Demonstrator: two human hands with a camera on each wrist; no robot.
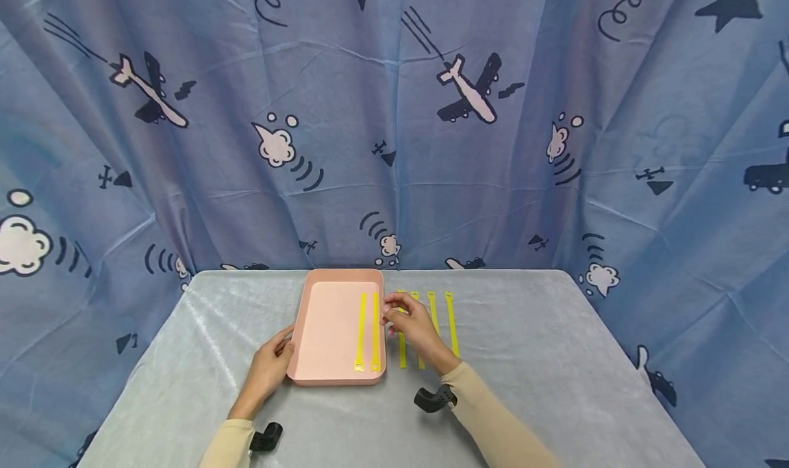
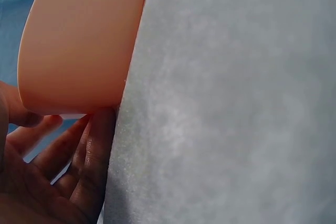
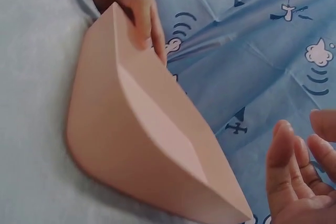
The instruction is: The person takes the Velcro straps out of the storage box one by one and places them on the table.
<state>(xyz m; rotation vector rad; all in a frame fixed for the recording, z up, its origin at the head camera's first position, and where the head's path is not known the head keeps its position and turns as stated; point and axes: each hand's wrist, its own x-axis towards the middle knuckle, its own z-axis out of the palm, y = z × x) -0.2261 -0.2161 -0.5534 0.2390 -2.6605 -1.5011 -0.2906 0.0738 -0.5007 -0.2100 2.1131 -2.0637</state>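
Note:
A shallow pink tray (image 1: 327, 379) lies on the table. Two yellow cable straps (image 1: 361, 327), slim with a wider slotted end, rest side by side along its right half. My left hand (image 1: 269, 365) holds the tray's left side near the front, thumb at the rim and fingers against the outer wall; the left wrist view shows these fingers (image 2: 97, 150) close up. Just outside the right wall hovers my right hand (image 1: 416, 324), fingers loosely bent, nothing visible between them. It partly hides several more yellow straps (image 1: 453, 324) lying in a row on the table.
A pale grey cloth covers the table (image 1: 524, 358). Its back edge meets a blue patterned curtain (image 1: 394, 146). Black wrist devices (image 1: 434, 399) sit on both forearms. The tray's raised wall (image 3: 115, 140) stands beside my right hand.

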